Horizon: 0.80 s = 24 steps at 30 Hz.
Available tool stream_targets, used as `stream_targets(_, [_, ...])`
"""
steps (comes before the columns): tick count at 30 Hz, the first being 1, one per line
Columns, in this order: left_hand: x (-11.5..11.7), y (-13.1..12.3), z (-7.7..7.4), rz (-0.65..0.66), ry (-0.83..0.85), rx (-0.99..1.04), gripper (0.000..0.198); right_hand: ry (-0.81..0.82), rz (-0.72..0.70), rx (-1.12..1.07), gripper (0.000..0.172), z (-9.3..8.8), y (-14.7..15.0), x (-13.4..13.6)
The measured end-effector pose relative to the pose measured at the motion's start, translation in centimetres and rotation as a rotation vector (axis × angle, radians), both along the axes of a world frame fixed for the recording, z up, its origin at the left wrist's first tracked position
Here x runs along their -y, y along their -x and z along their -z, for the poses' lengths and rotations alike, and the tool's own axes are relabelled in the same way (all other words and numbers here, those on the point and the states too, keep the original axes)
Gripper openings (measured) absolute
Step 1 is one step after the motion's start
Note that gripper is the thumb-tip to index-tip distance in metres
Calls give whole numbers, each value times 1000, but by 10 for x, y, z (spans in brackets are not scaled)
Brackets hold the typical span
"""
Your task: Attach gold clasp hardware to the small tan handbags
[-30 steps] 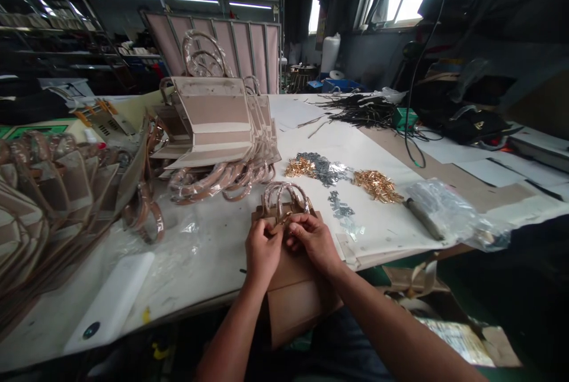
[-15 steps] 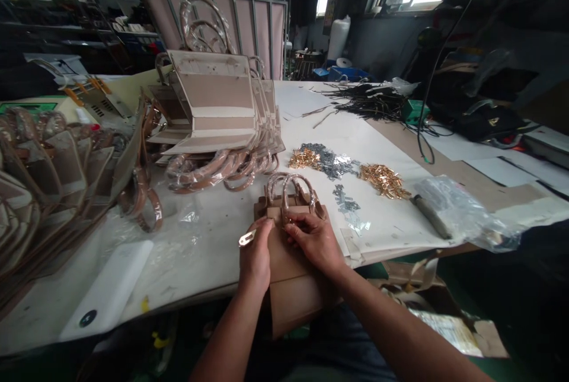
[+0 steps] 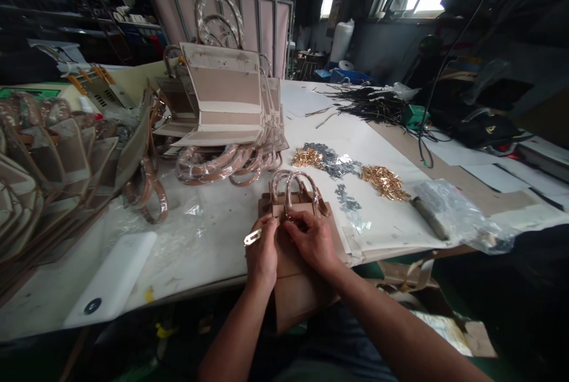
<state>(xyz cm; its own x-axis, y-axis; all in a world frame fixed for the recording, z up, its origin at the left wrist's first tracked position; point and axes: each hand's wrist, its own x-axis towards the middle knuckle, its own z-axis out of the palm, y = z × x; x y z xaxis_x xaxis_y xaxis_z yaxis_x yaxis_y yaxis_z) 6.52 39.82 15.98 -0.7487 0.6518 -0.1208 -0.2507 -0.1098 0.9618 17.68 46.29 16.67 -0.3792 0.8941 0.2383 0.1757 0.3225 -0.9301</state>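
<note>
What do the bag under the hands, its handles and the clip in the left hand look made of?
Bag: matte tan leather or leatherette, likely stiff, flat panels. Handles: same tan, glossy clear film wrapped round them. Clip: pale polished metal, bright glint, pinched in the left hand.

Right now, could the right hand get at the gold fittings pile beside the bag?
Probably yes: the right hand is at the top edge of the bag, and only flat silver pieces on the table lie between it and the gold fittings pile.
</note>
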Motion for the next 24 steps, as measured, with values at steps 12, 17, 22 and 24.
stream_targets(12, [2,-1,5,33,-76,-12,30,-34,-7,-13,23,-6,6,2])
stream_targets(17, [-2,-2,-6,21,-62,65,31,-8,-72,-35,20,-10,3,-1])
stream_targets(22, [-10,-3,-11,9,-52,80,31,5,-153,53,14,-23,-1,-7])
stream_targets(24, [-12,-4,-10,14,-34,43,33,2,-162,85,12,-25,-1,-9])
